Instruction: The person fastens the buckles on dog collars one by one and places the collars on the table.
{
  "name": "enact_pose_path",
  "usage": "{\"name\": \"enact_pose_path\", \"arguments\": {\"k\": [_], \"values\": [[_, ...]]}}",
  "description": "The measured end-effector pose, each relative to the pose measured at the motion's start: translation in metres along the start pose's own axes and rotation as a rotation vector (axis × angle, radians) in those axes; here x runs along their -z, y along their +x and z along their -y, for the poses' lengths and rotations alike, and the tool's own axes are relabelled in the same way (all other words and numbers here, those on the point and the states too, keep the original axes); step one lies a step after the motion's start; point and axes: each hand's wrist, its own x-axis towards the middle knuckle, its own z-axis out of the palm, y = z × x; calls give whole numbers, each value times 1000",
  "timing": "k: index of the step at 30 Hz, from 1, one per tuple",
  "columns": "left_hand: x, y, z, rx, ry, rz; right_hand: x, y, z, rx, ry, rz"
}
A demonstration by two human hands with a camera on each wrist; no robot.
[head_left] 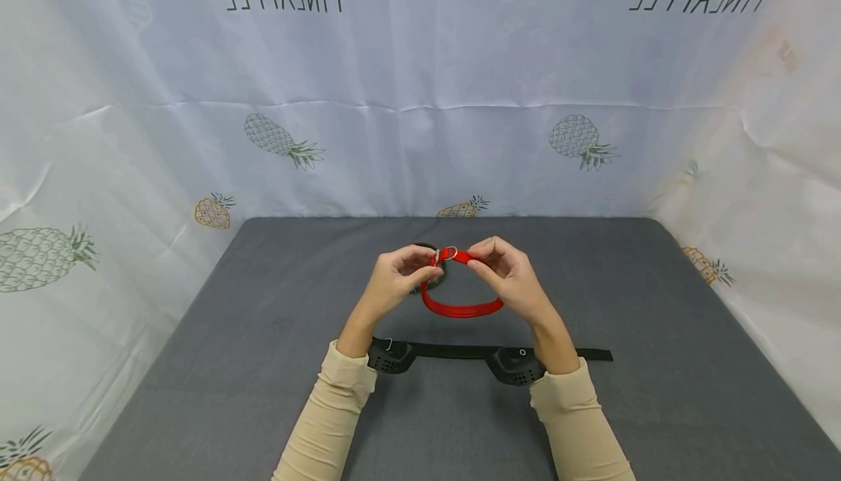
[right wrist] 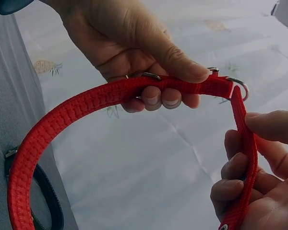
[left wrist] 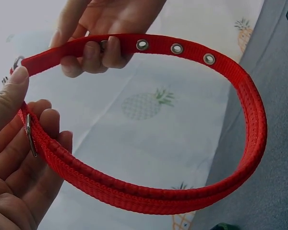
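Nearest are two beige sleeves (head_left: 326,408). Below the grips, across the grey bench (head_left: 217,364), lies a black strap (head_left: 453,352) with perforated black cups (head_left: 515,368). The left grip (head_left: 401,276) pinches a red woven-fabric collar (head_left: 462,311) near its metal buckle (left wrist: 30,136); the right grip (head_left: 515,276) pinches its end part, which has metal eyelets (left wrist: 176,48). Between both grips, this end meets a metal D-shaped ring (right wrist: 246,88); whether it passes through, I cannot tell. The collar hangs looped below the grips. Just beyond the left grip is a dark curved band (head_left: 442,278), partly hidden. Farthest hangs a white curtain (head_left: 420,43) with printed pineapples.
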Motion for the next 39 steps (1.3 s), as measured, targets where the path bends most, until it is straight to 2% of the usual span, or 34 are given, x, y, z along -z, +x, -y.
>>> {"name": "enact_pose_path", "arguments": {"k": [11, 15, 19, 23, 26, 30, 36, 39], "values": [[0, 0, -2, 7, 54, 11, -1, 0, 1, -24, -6, 2], [1, 0, -3, -40, 92, 35, -1, 0, 2, -41, -17, -6], [1, 0, -4, -100, 131, 84, -1, 1, -1, -53, -25, -11], [-1, 0, -5, -112, 135, 113, 0, 0, -3, -63, -29, -8], [-3, -1, -5, -118, 134, 90, 0, 0, -3, -79, -30, -8], [-8, -1, -4, -115, 105, 31, 0, 0, 0, -106, -28, 6], [-15, -1, -4, -58, 40, -28, 0, 0, 1, -116, -31, 18], [-15, -1, -6, -27, 38, -45, -1, 0, 2, -120, -40, 17]]}}
